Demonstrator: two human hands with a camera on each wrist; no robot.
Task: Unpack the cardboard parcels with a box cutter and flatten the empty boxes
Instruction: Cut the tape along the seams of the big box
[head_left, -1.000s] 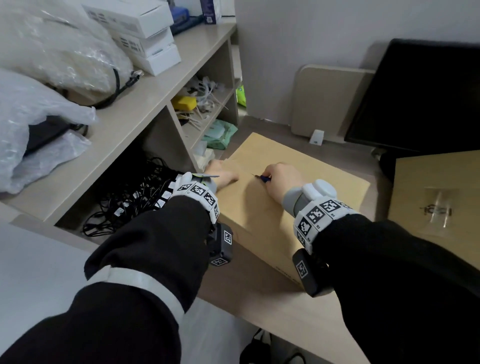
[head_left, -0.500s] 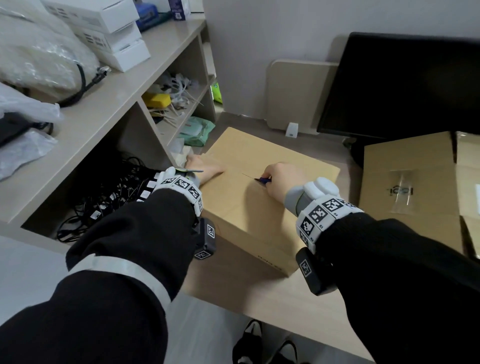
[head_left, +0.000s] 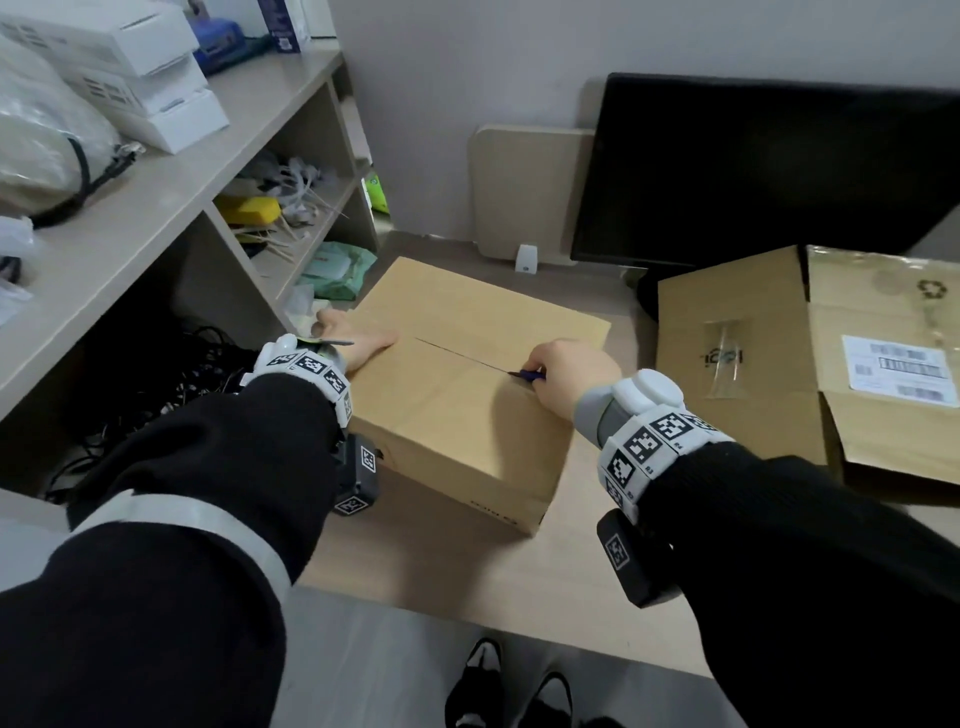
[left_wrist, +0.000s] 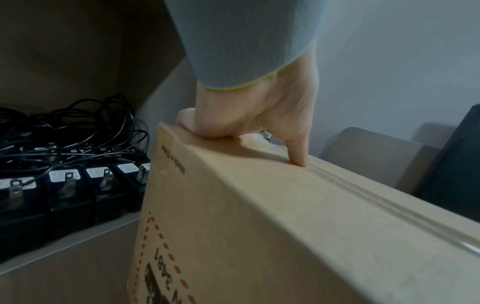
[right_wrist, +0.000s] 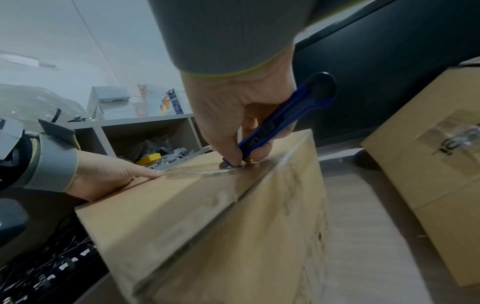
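Observation:
A closed cardboard box (head_left: 467, 415) lies on the desk, its top seam taped. My left hand (head_left: 358, 338) rests flat on the box's left end, with the thumb (left_wrist: 296, 156) pressing on the tape. My right hand (head_left: 566, 374) grips a blue box cutter (right_wrist: 280, 119) with its tip set into the seam near the box's right end. A dark slit (head_left: 457, 353) runs along the seam between my two hands. In the right wrist view the blade tip is hidden by my fingers (right_wrist: 233, 156).
A second cardboard box (head_left: 737, 353), with a labelled flap (head_left: 893, 369) open, stands close on the right. A black monitor (head_left: 753, 166) stands behind it. Shelves (head_left: 156, 182) with black cables (head_left: 156, 374) and adapters lie close on the left. The desk edge (head_left: 467, 582) runs in front.
My right hand has drawn the cutter rightward along the seam, away from the left hand, and the slit has grown longer. The left hand stays on the box's left end.

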